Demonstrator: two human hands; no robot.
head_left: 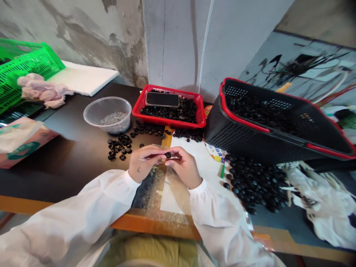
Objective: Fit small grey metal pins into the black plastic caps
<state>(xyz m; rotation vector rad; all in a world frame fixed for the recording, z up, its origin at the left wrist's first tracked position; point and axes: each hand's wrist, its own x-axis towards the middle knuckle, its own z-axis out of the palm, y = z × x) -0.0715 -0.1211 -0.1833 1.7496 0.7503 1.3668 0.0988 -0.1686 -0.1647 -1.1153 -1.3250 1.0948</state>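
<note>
In the head view, two hands meet over the desk point(72, 174), near the middle of its near edge. The left hand point(147, 158) and right hand point(185, 166) both pinch one small black part point(168, 155) between their fingertips. Below lies one white sheet point(210, 170), reaching toward the near edge. Toward the far edge stand one clear bowl point(91, 120) of metal pieces point(114, 118) and one red basket point(169, 123) of black parts, with one phone point(162, 99) on top. Loose black parts point(119, 145), too many to count, lie before them. Toward the right end, one dark basket point(236, 139) stands behind one heap of black caps point(257, 181); one green basket point(36, 66) occupies the far left corner.
</note>
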